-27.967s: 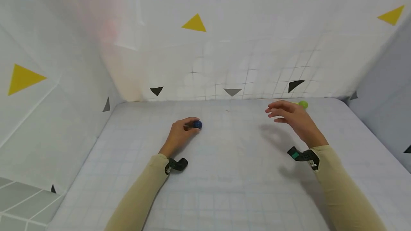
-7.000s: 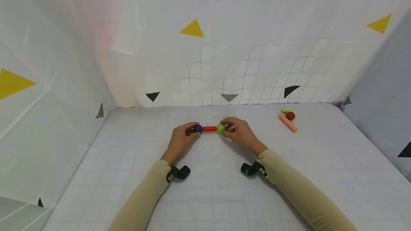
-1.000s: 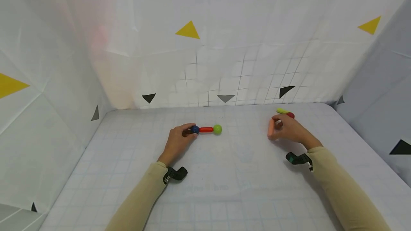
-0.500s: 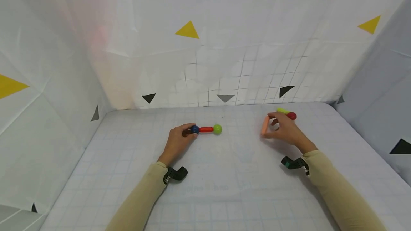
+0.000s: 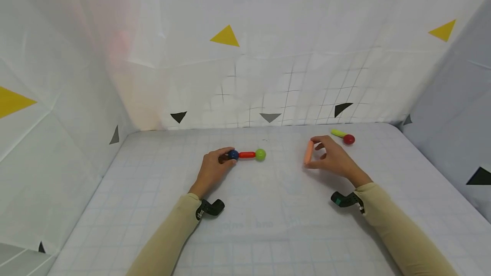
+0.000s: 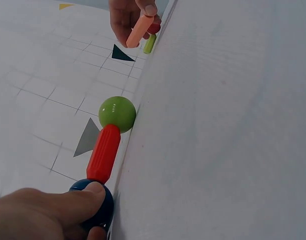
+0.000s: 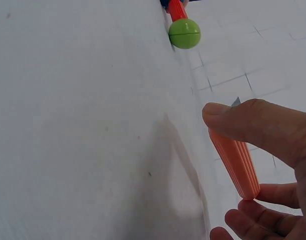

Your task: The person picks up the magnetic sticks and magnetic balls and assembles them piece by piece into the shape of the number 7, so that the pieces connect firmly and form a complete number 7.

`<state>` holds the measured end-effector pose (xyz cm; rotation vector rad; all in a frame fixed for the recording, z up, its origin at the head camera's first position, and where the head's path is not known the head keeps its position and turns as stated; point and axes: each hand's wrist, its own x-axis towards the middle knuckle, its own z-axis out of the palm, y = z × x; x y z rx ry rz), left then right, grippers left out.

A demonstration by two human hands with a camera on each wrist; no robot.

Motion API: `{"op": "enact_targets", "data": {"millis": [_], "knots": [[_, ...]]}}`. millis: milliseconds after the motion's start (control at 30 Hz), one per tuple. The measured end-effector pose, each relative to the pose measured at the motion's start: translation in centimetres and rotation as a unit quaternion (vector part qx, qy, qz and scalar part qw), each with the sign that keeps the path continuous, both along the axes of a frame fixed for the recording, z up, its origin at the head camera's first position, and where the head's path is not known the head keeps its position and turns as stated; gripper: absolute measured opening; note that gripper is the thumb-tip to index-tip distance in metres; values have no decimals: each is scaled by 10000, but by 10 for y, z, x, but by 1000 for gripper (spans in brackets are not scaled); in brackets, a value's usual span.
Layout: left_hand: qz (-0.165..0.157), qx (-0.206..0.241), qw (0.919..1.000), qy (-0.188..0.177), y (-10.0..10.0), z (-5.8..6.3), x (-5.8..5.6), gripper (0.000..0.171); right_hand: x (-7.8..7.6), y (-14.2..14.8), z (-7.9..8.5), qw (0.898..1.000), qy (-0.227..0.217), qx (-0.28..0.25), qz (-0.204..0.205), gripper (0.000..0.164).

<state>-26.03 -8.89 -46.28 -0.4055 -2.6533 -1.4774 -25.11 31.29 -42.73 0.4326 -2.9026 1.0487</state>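
A blue ball [image 5: 233, 154], a red magnetic stick [image 5: 247, 155] and a green ball [image 5: 261, 154] form one straight row across the tabletop. My left hand [image 5: 212, 169] pinches the blue ball at the row's left end, its thumb on the near side. To the right of the green ball, with a gap between, my right hand [image 5: 331, 159] grips an orange stick [image 7: 236, 162] by its two ends. The thumb presses one end and fingertips touch the other, as the right wrist view shows; the stick points roughly front to back.
Behind the right hand, a yellow-green stick [image 5: 338, 133] lies against a red ball [image 5: 348, 139]. The white table [image 5: 268, 233] meets a white sheet wall [image 5: 307, 54] at the back. Each wrist wears a black camera mount [image 5: 210, 208].
Seven seconds ago my right hand was on the green ball and the orange stick lay at the right. Within the last second it has carried that stick leftward; my left hand stays put.
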Motion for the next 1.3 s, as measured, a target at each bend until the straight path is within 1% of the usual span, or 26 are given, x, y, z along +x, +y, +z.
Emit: {"op": "enact_targets", "data": {"millis": [400,667,800,1033,1300], "knots": [[25,-9,10000,-55,1,1,2,43,6,-19,-1,9993,301,-114,211,92],[1,47,10000,-2,1,1,1,43,11,-33,3,9990,223,-276,288,89],[-20,62,10000,3,1,2,1,43,14,-39,4,9982,324,-336,383,88],[-17,31,10000,-16,1,2,2,42,17,-49,1,9965,403,-525,509,88],[-4,-11,10000,18,0,1,1,43,20,-62,-1,9959,404,-585,552,84]]}}
